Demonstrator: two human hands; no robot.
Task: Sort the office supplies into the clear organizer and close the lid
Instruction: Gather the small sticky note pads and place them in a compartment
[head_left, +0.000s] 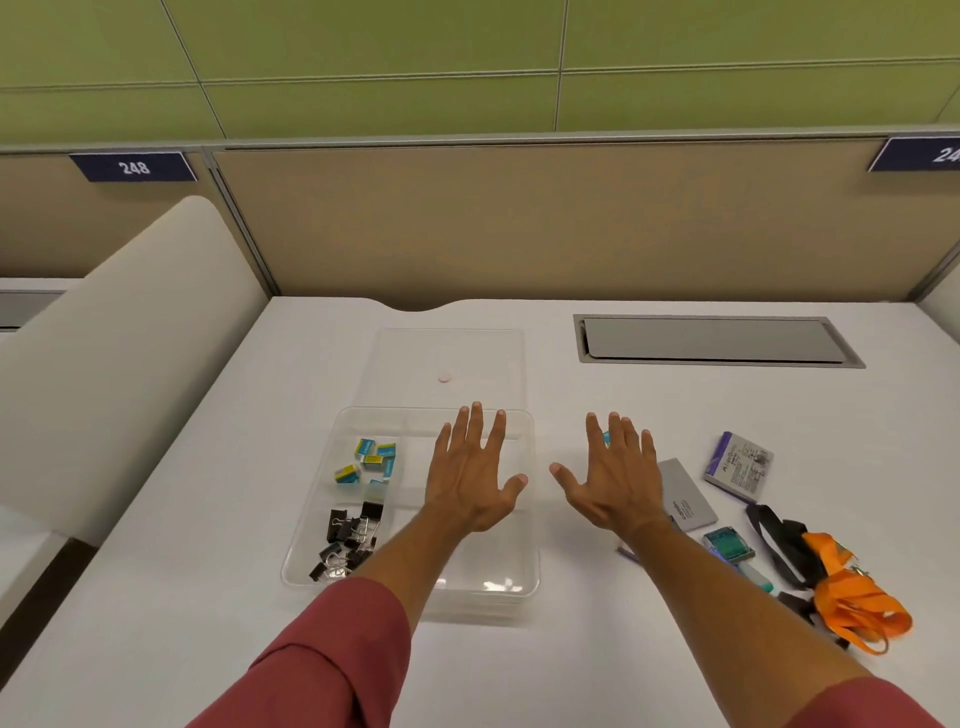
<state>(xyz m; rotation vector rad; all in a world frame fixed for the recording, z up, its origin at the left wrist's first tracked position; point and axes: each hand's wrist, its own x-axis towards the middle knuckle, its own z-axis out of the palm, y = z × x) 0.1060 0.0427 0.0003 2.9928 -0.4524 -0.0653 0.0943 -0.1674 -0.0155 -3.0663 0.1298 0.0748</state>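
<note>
Here, in the head view, the clear organizer (415, 519) sits mid-desk (156, 571) with its lid (447, 358) just behind, both hands' grip released—left hand (475, 475) spread over it, right hand (613, 480) beside—seemingly poised to fetch supplies lying right.

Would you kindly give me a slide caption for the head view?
Both hands open above a clear organizer holding binder clips and staple boxes, lid off.
</note>
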